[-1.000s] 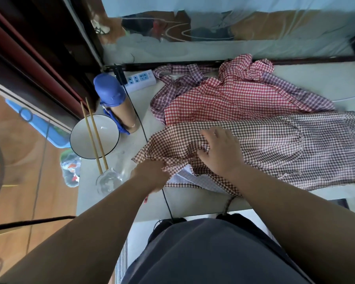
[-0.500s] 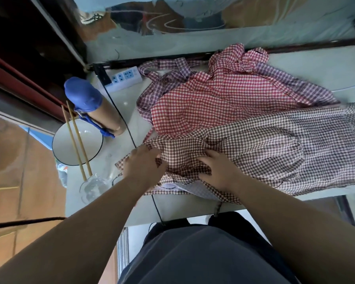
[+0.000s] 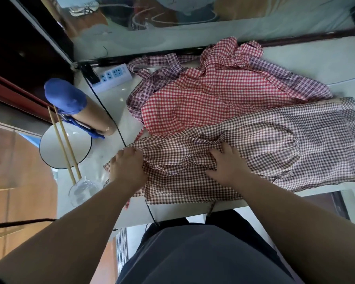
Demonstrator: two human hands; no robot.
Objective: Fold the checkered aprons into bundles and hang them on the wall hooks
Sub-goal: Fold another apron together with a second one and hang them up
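Observation:
A brown checkered apron [image 3: 264,148] lies spread across the near part of the white table [image 3: 316,64], its left end folded over in a thick layer. My left hand [image 3: 127,167] grips that left edge, fingers curled into the cloth. My right hand [image 3: 228,162] lies on the fold near the apron's middle, its fingers bunching the fabric. Behind it lies a red checkered apron [image 3: 203,99] with purple checkered straps [image 3: 152,78], rumpled toward the far edge. No wall hooks are in view.
A white bowl [image 3: 78,148] with chopsticks [image 3: 64,140] across it stands at the table's left, beside a tan flask with a blue lid [image 3: 74,105]. A clear glass [image 3: 82,189] sits near the front left corner. A power strip [image 3: 113,75] and black cable [image 3: 111,115] lie at the back left.
My left hand has moved up and right along the brown apron's left edge. My right hand has slid back toward me. The white underside that showed at the front edge is now covered.

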